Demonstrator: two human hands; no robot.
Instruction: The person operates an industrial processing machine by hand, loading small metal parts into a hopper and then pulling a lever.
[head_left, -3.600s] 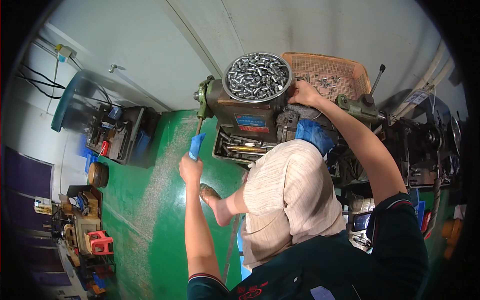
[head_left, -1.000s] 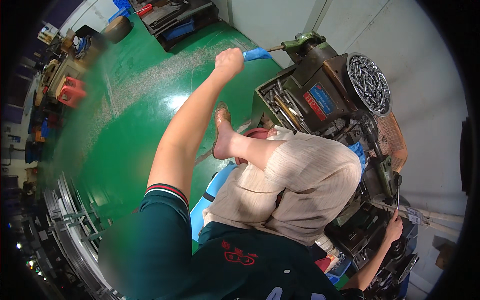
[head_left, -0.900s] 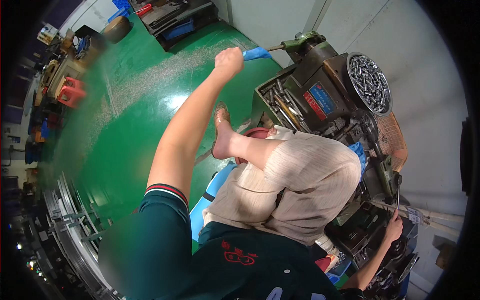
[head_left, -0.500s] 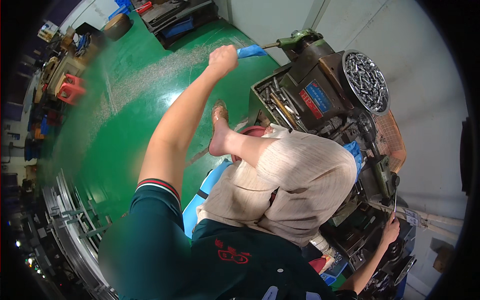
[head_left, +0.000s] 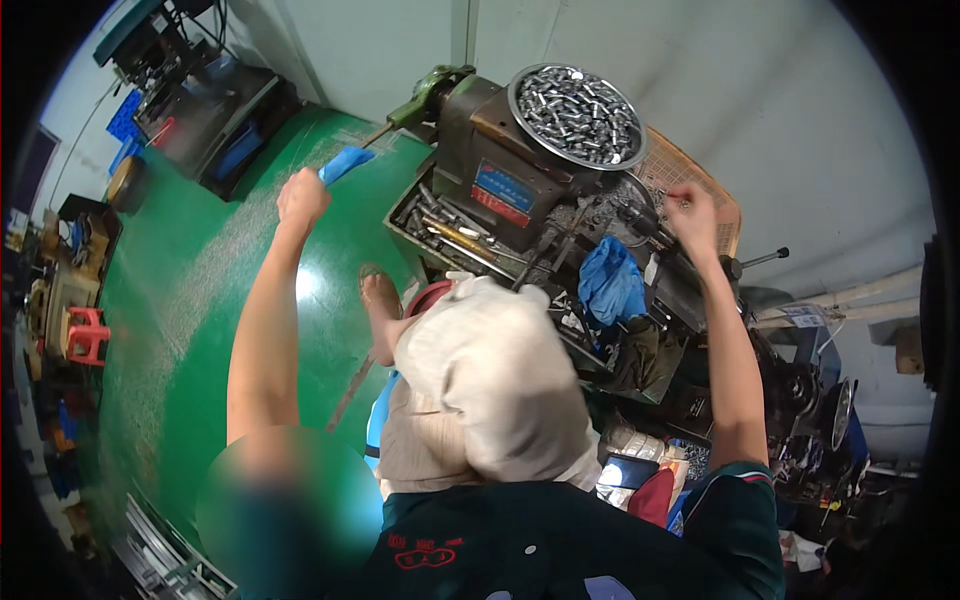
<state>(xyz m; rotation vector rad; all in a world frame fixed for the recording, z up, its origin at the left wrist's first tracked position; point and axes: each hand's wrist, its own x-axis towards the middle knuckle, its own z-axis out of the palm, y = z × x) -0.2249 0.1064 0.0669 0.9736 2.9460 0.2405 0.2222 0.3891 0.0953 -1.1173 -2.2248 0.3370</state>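
Observation:
My left hand [head_left: 303,200] is closed round the end of a lever wrapped in blue cloth [head_left: 346,164]. The lever's rod runs up to a green arm on the end of a small bench lathe [head_left: 470,140]. Beyond the lathe's middle, my right hand [head_left: 692,220] has its fingers bent together near the tool area; whatever they hold is too small to make out. A round metal bowl [head_left: 515,105] full of short shiny metal pieces rests on top of the lathe. Crumpled blue cloth [head_left: 612,282] lies on the near side, left of my right forearm.
A tray [head_left: 398,222] of rods and tools sits before the lathe. Behind is a tan mesh basket [head_left: 722,205]. A black-knobbed lever [head_left: 768,257] sticks out at right. My knees are close to the machine. A phone [head_left: 630,471] lies beside my right thigh. Another machine [head_left: 215,120] stands far left.
My right hand has left a lever at the lower right and moved up to the lathe's middle. My left hand stays on the blue-wrapped lever. The view has turned toward the right.

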